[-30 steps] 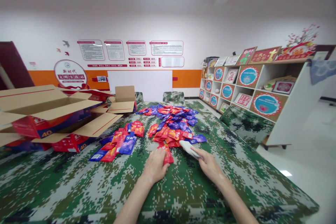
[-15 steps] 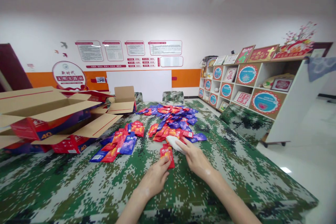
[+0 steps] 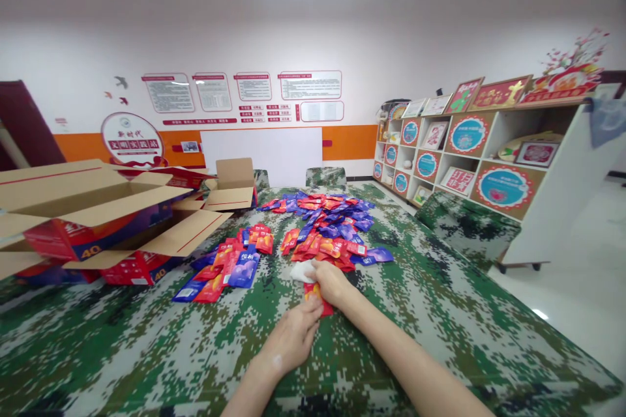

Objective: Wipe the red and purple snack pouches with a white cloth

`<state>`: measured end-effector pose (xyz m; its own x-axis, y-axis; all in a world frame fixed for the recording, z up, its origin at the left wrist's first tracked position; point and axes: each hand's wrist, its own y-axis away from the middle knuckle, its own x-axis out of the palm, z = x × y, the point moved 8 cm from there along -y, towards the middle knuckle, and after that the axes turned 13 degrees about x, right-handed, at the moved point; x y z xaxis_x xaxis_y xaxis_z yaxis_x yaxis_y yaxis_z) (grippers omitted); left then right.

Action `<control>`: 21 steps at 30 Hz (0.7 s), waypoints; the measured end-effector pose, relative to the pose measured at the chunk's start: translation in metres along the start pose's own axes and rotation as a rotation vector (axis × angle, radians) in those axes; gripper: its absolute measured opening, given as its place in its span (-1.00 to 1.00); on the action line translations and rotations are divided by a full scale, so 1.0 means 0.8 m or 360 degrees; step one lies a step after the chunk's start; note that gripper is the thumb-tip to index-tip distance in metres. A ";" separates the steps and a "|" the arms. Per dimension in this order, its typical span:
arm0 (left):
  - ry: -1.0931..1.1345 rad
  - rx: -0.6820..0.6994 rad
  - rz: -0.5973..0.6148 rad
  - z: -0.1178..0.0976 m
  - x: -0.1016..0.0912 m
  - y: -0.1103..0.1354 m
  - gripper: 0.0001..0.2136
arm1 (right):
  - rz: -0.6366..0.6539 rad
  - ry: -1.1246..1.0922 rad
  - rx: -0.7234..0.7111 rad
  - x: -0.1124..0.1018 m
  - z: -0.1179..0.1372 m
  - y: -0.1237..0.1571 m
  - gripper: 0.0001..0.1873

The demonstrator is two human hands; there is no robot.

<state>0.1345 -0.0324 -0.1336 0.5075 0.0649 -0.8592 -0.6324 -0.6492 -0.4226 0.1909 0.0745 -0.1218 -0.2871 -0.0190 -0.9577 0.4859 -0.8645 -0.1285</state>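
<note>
My left hand (image 3: pixel 296 331) is closed on the lower part of a red packet (image 3: pixel 327 307) with an orange fruit print, which lies near the table's front. My right hand (image 3: pixel 333 283) pinches a folded white cloth (image 3: pixel 303 271) at the packet's upper end and hides much of the print. Just beyond, a large heap of red and purple packets (image 3: pixel 337 228) spreads over the camouflage tablecloth (image 3: pixel 274 378). To the left of my hands lies a smaller group of red and blue-purple packets (image 3: pixel 243 267).
Open cardboard boxes (image 3: pixel 78 244) are stacked at the left, flaps sticking out over the table. A smaller open box (image 3: pixel 233 176) stands behind them. Camouflage-covered chairs (image 3: pixel 325 176) line the far side and the right. A white shelf unit (image 3: pixel 493 124) with framed pictures runs along the right.
My right hand has moved left with the white cloth, from beside the heap to over the top of the red packet. My left hand keeps its hold; the view has shifted slightly.
</note>
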 end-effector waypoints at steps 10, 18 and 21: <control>0.0007 -0.0014 -0.0040 -0.010 -0.012 -0.001 -0.64 | -0.0104 -0.0356 -0.0051 -0.058 0.014 0.041 -0.54; 0.0079 0.0008 0.0008 -0.008 -0.009 -0.003 -0.68 | 0.0020 -0.0095 0.0069 -0.016 0.005 0.083 -0.55; 0.0023 0.0006 0.0013 -0.001 -0.002 0.001 -0.65 | -0.0015 -0.0111 0.0093 -0.009 -0.010 0.048 -0.61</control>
<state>0.1337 -0.0334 -0.1321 0.5107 0.0489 -0.8584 -0.6386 -0.6469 -0.4168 0.2183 0.0451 -0.1222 -0.3493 -0.0442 -0.9360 0.4345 -0.8927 -0.1200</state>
